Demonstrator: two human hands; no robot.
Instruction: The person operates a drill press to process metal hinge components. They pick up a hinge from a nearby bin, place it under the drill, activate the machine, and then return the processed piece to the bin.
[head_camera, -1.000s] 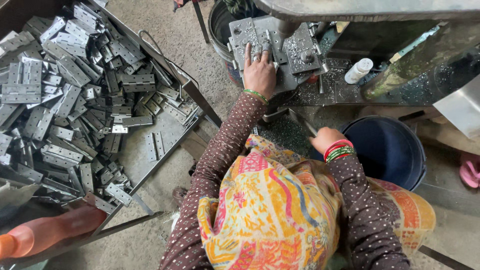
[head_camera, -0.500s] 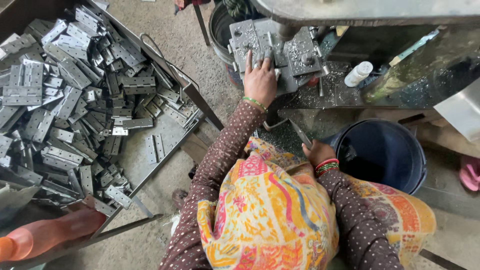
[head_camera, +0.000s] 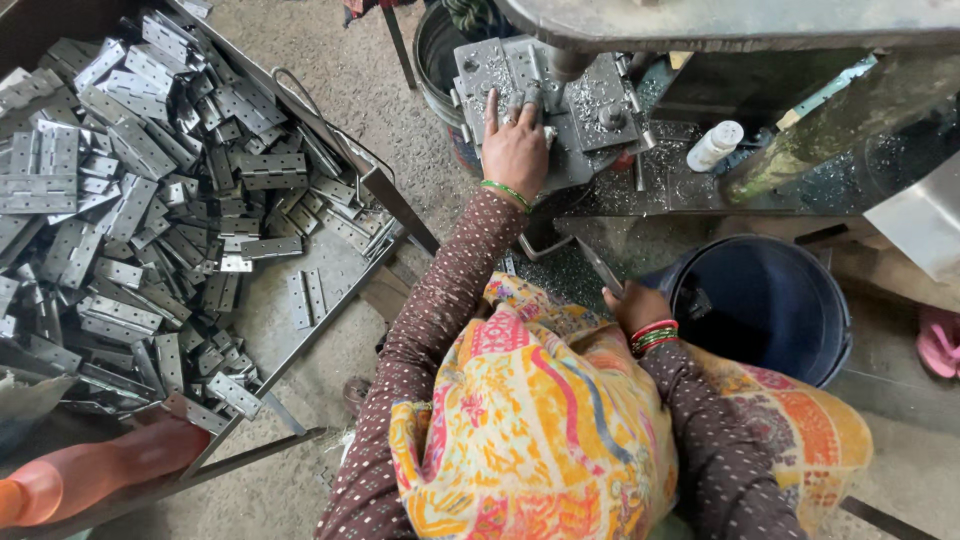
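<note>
A gritty concrete floor lay under a big tray heaped with metal hinges, too many to count. One dark bucket stood near the machine plate. The left hand pressed flat, fingers spread, on that plate. The right hand gripped one metal strip, slanting up-left.

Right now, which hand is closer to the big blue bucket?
Right. The right hand sits just beside the blue bucket, at its left rim. The left hand is farther off, resting on the metal press plate above.
</note>
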